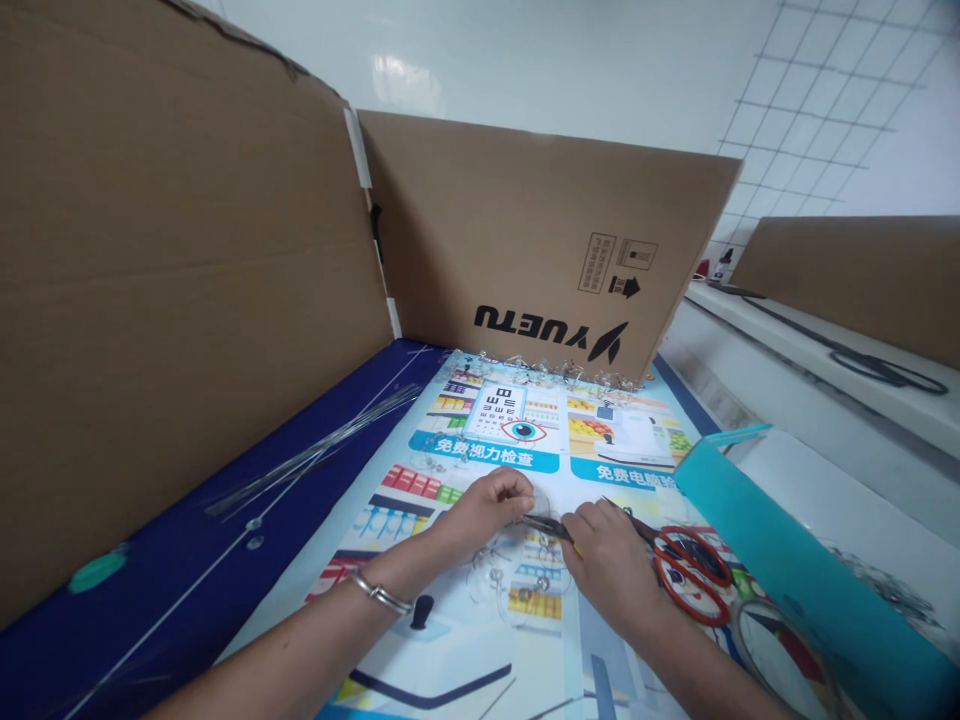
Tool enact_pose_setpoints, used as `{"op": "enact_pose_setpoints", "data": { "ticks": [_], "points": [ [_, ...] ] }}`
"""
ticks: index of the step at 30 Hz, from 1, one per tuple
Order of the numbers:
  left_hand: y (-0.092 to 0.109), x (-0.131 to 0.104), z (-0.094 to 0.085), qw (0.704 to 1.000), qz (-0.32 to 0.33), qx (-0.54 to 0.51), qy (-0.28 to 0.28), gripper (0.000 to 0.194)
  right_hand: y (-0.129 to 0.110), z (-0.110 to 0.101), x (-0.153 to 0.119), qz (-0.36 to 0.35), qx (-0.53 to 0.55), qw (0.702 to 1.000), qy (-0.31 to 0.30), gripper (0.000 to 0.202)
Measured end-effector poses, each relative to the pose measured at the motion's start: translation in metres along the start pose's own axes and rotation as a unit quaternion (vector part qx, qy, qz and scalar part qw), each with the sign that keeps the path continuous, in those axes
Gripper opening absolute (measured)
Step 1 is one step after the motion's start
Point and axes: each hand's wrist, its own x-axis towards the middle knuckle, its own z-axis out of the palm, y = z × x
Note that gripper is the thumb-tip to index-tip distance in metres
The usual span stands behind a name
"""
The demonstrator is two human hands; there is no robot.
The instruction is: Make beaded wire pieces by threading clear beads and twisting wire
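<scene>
My left hand (495, 508), with a silver bangle (381, 592) on its wrist, pinches something thin and clear, too small to name. Fingers of my right hand (611, 560) are wrapped round the handles of dark-jawed pliers (546, 525), whose tips point left and meet the work at my left fingertips. Just below the hands, curled pieces of clear line with small shiny parts (495, 577) lie on the printed sheet (450, 640). Red-handled scissors (694, 575) rest right of my right hand, their blades partly hidden behind it.
Cardboard panels (547, 240) stand at the back and left. A teal and white box (810, 560) holding small metal pieces is at the right, near a tape roll (780, 655). Thin clear strips (322, 450) lie on the blue surface at left. Small wire pieces (555, 372) line the back panel.
</scene>
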Motion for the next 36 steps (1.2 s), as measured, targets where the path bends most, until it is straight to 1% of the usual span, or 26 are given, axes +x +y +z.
{"op": "enact_pose_setpoints", "data": {
  "ticks": [7, 14, 22, 31, 36],
  "points": [
    [-0.001, -0.001, -0.001, 0.999, 0.03, 0.041, -0.007, 0.013, -0.001, -0.007, 0.001, 0.023, 0.013, 0.999, -0.028, 0.004],
    [0.004, 0.0, 0.0, 0.998, 0.037, 0.056, 0.0, 0.014, 0.0, -0.016, 0.002, 0.038, 0.008, 0.998, -0.04, 0.005],
    [0.002, -0.001, 0.0, 0.997, 0.042, 0.067, -0.001, 0.016, -0.003, -0.018, 0.002, 0.04, 0.008, 0.998, -0.047, 0.007],
    [0.003, -0.001, 0.001, 0.995, 0.061, 0.073, -0.006, 0.012, -0.005, -0.024, 0.004, 0.054, 0.025, 0.995, -0.083, 0.01],
    [0.003, -0.001, 0.002, 0.994, 0.066, 0.085, -0.013, 0.012, -0.006, -0.025, 0.003, 0.059, 0.022, 0.995, -0.083, 0.01]
  ]
}}
